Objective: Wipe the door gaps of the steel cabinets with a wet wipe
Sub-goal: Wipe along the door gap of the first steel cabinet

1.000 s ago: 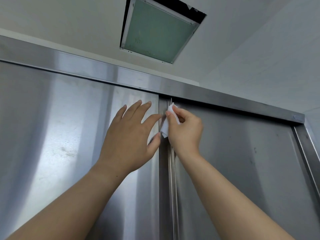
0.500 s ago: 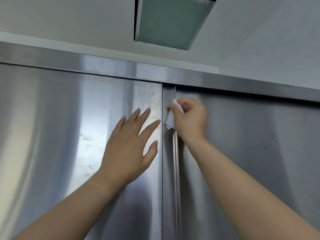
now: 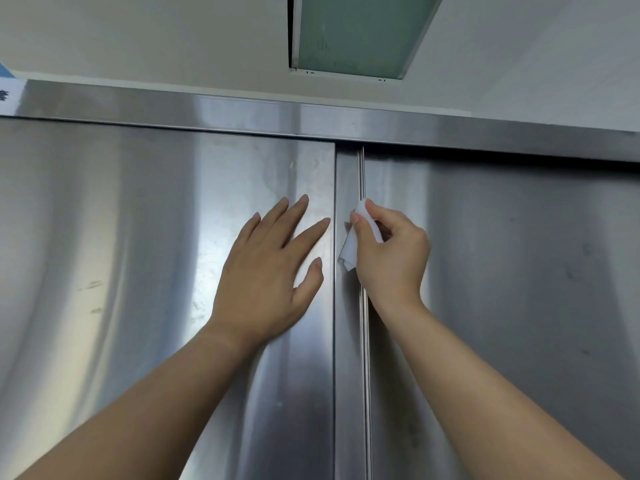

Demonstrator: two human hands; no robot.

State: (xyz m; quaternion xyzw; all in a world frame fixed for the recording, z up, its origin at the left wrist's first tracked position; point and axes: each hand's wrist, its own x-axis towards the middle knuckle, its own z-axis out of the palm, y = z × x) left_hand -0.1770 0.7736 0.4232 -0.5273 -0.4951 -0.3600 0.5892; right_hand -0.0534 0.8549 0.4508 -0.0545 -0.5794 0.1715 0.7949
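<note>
Our left hand (image 3: pixel 266 268) lies flat, fingers spread, on the left door (image 3: pixel 121 271) just beside the seam. Our right hand (image 3: pixel 391 258) pinches the wet wipe (image 3: pixel 349 251) between thumb and forefinger, pressing it on the door gap (image 3: pixel 363 375). The gap runs vertically through that hand. Only a short stretch lies above it, up to the top rail (image 3: pixel 242 112), and a long one below, so we judge the stroke should follow it downward.

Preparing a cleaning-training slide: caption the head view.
The right hand pinches a wet wipe against the door gap while the left hand rests flat on the left steel door.
</note>
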